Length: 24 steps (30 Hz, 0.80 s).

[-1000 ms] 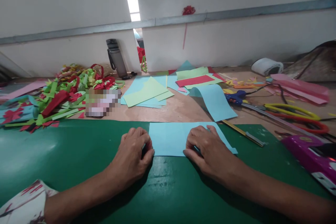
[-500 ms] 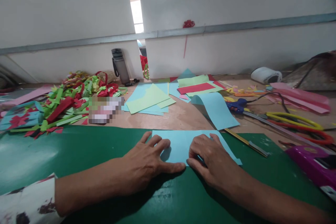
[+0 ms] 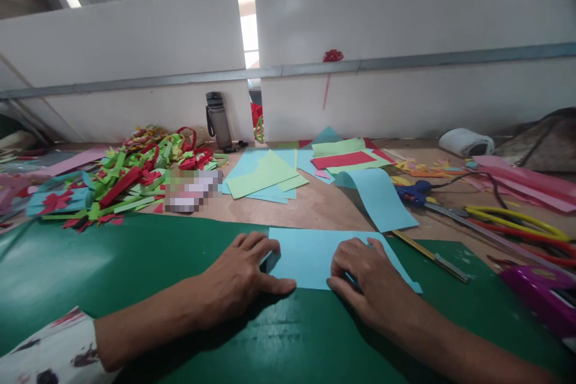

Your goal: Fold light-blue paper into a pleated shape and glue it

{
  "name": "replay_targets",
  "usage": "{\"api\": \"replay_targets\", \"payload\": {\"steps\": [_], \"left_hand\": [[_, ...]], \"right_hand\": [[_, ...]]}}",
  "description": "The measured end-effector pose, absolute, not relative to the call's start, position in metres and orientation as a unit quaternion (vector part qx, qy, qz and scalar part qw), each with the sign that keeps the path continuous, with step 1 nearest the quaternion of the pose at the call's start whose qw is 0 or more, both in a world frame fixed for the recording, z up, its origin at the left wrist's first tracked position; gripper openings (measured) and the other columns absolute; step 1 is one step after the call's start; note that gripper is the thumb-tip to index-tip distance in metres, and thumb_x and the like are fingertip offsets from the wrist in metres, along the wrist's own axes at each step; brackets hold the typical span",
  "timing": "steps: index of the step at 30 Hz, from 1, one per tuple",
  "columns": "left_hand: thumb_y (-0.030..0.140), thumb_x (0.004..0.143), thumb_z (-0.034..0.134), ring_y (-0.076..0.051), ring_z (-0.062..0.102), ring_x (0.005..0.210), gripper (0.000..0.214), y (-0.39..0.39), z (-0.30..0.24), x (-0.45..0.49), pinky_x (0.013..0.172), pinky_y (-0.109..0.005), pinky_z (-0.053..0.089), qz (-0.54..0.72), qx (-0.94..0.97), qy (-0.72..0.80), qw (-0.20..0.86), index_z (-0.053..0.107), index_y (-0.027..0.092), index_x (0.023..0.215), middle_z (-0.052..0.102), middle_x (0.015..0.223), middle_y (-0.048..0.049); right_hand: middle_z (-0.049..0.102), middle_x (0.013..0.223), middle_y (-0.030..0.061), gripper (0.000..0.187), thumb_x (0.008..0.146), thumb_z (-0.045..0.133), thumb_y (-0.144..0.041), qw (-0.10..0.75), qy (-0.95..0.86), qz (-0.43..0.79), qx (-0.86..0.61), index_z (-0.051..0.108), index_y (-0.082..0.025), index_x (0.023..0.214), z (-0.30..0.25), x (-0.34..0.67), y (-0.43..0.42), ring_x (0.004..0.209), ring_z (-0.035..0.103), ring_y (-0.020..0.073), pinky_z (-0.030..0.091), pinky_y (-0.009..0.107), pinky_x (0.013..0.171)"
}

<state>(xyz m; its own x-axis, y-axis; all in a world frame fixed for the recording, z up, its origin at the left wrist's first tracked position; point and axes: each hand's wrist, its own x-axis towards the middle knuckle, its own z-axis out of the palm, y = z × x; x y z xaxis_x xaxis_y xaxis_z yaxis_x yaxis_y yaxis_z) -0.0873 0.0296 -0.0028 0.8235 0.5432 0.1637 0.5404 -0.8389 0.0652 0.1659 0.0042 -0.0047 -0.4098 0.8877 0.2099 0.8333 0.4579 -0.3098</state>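
A light blue sheet of paper (image 3: 306, 258) lies on the green mat in front of me, looking folded, with a narrow strip along its right side. At its left end is my left hand (image 3: 240, 276), fingers and thumb apart, the thumb resting along the near edge. My right hand (image 3: 373, 282) presses on the right half with curled fingers. Its thumb and forefinger come together at the near edge of the paper, and the palm side is hidden. Just beyond the sheet, another light blue paper (image 3: 389, 201) curls upward.
A cutter knife (image 3: 434, 257), a blue glue gun (image 3: 416, 192), scissors (image 3: 517, 222) and a purple tool (image 3: 540, 294) lie to the right. Green and red paper pieces (image 3: 130, 183) are heaped at left. A bottle (image 3: 219, 123) stands by the white partition (image 3: 135, 42).
My left hand has slid left along the paper, away from my right hand. The right hand stays at about the same spot on the sheet. The camera view has tilted up slightly.
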Motion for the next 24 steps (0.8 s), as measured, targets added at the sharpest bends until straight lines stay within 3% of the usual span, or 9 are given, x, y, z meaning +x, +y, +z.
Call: {"api": "replay_targets", "payload": {"steps": [5,10,14,17,20,24], "left_hand": [[0.012,0.092,0.046,-0.029,0.041,0.112,0.042,0.027,-0.009,-0.109,0.089,-0.047,0.037,0.091,0.946,0.312,0.014,0.062,0.044,0.114,0.046,0.122,-0.0086],[0.005,0.091,0.038,-0.026,0.041,0.117,0.048,0.016,-0.006,-0.134,0.09,-0.043,0.041,0.107,0.927,0.358,0.03,0.064,0.041,0.111,0.047,0.125,-0.0066],[0.006,0.09,0.035,-0.024,0.048,0.113,0.041,0.004,0.0,-0.124,0.094,-0.042,0.042,0.171,0.905,0.391,0.009,0.069,0.025,0.101,0.056,0.117,-0.0096],[0.017,0.094,0.035,-0.026,0.048,0.119,0.036,-0.007,0.006,-0.088,0.102,-0.046,0.037,0.179,0.916,0.359,0.02,0.059,0.015,0.12,0.059,0.122,-0.014],[0.046,0.093,0.043,-0.035,0.023,0.137,0.064,-0.017,0.014,-0.046,0.11,-0.053,0.025,0.072,0.934,0.337,0.097,0.035,0.005,0.141,0.03,0.148,-0.0202],[0.067,0.09,0.027,-0.032,0.003,0.14,0.09,-0.019,0.015,-0.021,0.114,-0.046,0.015,0.003,0.931,0.3,0.209,0.016,-0.002,0.146,0.006,0.15,-0.0235]], "right_hand": [[0.057,0.073,0.0005,0.017,0.081,0.056,-0.012,0.146,-0.835,0.087,-0.524,0.051,-0.018,0.066,0.001,0.164,0.003,0.079,0.05,0.0192,0.028,0.04,0.08],[0.057,0.073,0.0016,0.018,0.082,0.055,-0.012,0.13,-0.834,0.092,-0.528,0.051,-0.017,0.065,0.005,0.163,0.003,0.079,0.049,0.019,0.028,0.041,0.081],[0.057,0.072,0.0012,0.018,0.081,0.054,-0.011,0.154,-0.834,0.096,-0.521,0.051,-0.017,0.065,0.002,0.164,0.003,0.077,0.048,0.0182,0.029,0.039,0.078],[0.057,0.072,0.0015,0.016,0.081,0.054,-0.013,0.176,-0.833,0.091,-0.516,0.052,-0.018,0.066,-0.005,0.165,0.004,0.076,0.048,0.0185,0.029,0.039,0.077],[0.056,0.073,0.0015,0.015,0.081,0.053,-0.014,0.192,-0.831,0.071,-0.517,0.052,-0.018,0.067,-0.013,0.166,0.004,0.076,0.048,0.0189,0.028,0.042,0.08],[0.055,0.074,0.0017,0.016,0.082,0.05,-0.012,0.193,-0.834,0.043,-0.516,0.049,-0.018,0.067,-0.018,0.169,0.005,0.076,0.047,0.0196,0.029,0.043,0.08]]}}
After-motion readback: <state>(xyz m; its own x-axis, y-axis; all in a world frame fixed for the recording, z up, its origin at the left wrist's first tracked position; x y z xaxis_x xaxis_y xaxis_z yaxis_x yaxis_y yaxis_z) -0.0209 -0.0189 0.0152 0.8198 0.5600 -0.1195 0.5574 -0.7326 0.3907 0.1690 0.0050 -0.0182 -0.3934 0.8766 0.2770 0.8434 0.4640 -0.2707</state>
